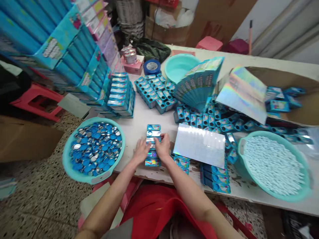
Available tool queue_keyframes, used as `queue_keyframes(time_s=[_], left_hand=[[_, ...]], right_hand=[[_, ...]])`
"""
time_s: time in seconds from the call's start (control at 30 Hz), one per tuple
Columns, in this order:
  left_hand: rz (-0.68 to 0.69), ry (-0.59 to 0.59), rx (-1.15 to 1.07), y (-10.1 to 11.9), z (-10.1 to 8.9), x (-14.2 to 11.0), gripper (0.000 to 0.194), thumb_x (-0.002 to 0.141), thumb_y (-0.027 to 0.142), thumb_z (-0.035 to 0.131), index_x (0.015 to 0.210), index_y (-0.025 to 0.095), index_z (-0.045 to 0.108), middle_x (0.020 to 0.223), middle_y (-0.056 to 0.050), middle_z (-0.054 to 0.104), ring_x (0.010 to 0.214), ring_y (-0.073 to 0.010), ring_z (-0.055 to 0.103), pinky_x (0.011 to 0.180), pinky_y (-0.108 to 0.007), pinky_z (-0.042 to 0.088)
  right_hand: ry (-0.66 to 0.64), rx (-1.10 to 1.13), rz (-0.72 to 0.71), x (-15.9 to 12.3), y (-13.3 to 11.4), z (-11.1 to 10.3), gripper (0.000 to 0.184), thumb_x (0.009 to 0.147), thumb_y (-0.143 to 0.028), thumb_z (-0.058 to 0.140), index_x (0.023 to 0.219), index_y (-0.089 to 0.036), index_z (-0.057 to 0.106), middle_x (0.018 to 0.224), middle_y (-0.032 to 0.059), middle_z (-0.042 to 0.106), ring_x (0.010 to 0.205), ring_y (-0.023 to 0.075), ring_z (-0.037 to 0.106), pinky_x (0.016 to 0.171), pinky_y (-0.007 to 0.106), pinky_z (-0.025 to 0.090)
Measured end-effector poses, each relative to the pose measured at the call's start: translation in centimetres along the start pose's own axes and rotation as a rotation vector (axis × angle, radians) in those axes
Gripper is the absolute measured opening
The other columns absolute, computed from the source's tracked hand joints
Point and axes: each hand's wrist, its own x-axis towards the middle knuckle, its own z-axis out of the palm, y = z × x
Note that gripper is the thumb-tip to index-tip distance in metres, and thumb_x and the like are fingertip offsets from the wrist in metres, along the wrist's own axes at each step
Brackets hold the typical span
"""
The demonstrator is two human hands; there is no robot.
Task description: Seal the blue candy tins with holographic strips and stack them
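Note:
A short row of small blue packaged boxes (153, 130) lies on the white table (139, 122) in front of me. My left hand (141, 150) presses against the row's left side with fingers together. My right hand (162, 146) grips the row's right side, fingers curled over the boxes. Both hands squeeze the middle of the row between them. The nearest box of the row (152, 162) shows below my hands.
A teal basin of round blue and silver discs (93, 149) stands at the left, a teal basin of white pieces (272, 166) at the right. Holographic sheets (200, 144), fanned flat cartons (199, 83), stacked blue boxes (121, 94), a tape roll (152, 66) and an empty teal bowl (179, 66) crowd the table.

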Motion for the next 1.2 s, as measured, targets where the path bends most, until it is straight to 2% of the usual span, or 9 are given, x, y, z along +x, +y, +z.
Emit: queue_keyframes(time_s=[0.1,0.2,0.3,0.37,0.43,0.57,0.77,0.97,1.2], left_hand=[[0.0,0.146,0.141,2.4,-1.0,0.5,0.049,0.091,0.05,0.036,0.127,0.021,0.052,0.14,-0.013,0.048,0.131,-0.0313,0.04,0.105,-0.049,0.034],[0.399,0.29,0.154,8.4,0.1,2.1,0.038,0.09,0.042,0.047,0.122,0.023,0.055,0.126,-0.009,0.057,0.118,-0.0247,0.049,0.104,-0.04,0.037],[0.753,0.162,0.203,16.1,4.2,4.1,0.03,0.09,0.035,0.051,0.117,0.026,0.059,0.122,-0.006,0.058,0.115,-0.0227,0.048,0.098,-0.037,0.039],[0.845,0.078,0.303,20.0,7.4,5.6,0.03,0.089,0.031,0.055,0.118,0.027,0.058,0.121,-0.007,0.057,0.116,-0.0245,0.046,0.093,-0.039,0.038],[0.839,0.032,0.399,22.1,10.0,6.9,0.025,0.087,0.028,0.057,0.111,0.025,0.061,0.116,-0.008,0.058,0.114,-0.0257,0.045,0.09,-0.039,0.037],[0.754,0.034,0.393,22.0,12.1,8.1,0.022,0.086,0.032,0.059,0.105,0.022,0.063,0.11,-0.008,0.058,0.109,-0.0255,0.046,0.087,-0.037,0.034],[0.776,0.069,0.324,20.9,12.1,8.3,0.022,0.09,0.032,0.053,0.107,0.024,0.063,0.11,-0.006,0.058,0.107,-0.0232,0.046,0.087,-0.036,0.033],[0.789,0.088,0.326,20.8,12.5,8.3,0.024,0.088,0.036,0.056,0.107,0.023,0.064,0.111,-0.006,0.059,0.106,-0.023,0.046,0.085,-0.035,0.032],[0.807,0.108,0.34,20.6,12.8,8.5,0.026,0.089,0.037,0.054,0.108,0.023,0.063,0.111,-0.006,0.059,0.106,-0.0236,0.045,0.086,-0.036,0.031]], right_hand=[[0.046,-0.055,-0.153,1.5,0.7,-3.3,0.015,0.088,-0.022,0.041,0.097,-0.019,0.052,0.087,0.0071,0.059,0.079,0.0197,0.056,0.071,0.031,0.047],[0.186,-0.106,-0.197,4.6,4.1,-9.1,0.024,0.09,-0.024,0.037,0.107,-0.017,0.052,0.101,0.0125,0.058,0.097,0.024,0.053,0.087,0.038,0.044],[0.298,-0.23,-0.197,8.3,9.1,-14.6,0.031,0.09,-0.023,0.035,0.114,-0.016,0.053,0.107,0.0155,0.056,0.106,0.0283,0.048,0.094,0.048,0.037],[0.276,-0.347,-0.246,10.2,11.9,-16.8,0.033,0.09,-0.023,0.037,0.117,-0.017,0.055,0.108,0.0151,0.057,0.104,0.0281,0.048,0.092,0.048,0.038],[0.193,-0.451,-0.3,11.0,13.6,-17.5,0.033,0.09,-0.027,0.042,0.118,-0.017,0.058,0.108,0.0146,0.057,0.101,0.0275,0.048,0.087,0.045,0.04],[0.076,-0.588,-0.336,10.7,14.5,-17.1,0.033,0.091,-0.032,0.047,0.119,-0.023,0.061,0.111,0.0135,0.059,0.1,0.0279,0.047,0.08,0.042,0.04],[0.07,-0.63,-0.414,9.9,14.3,-17.0,0.03,0.094,-0.03,0.044,0.117,-0.022,0.061,0.114,0.0126,0.061,0.099,0.0265,0.048,0.079,0.039,0.038],[0.079,-0.55,-0.47,9.6,14.7,-17.3,0.024,0.095,-0.03,0.043,0.097,-0.02,0.064,0.11,0.0111,0.062,0.098,0.0241,0.051,0.081,0.036,0.038],[0.033,-0.542,-0.417,9.9,14.4,-17.2,0.032,0.092,-0.038,0.047,0.115,-0.02,0.061,0.116,0.0143,0.059,0.103,0.0277,0.049,0.083,0.04,0.038]])
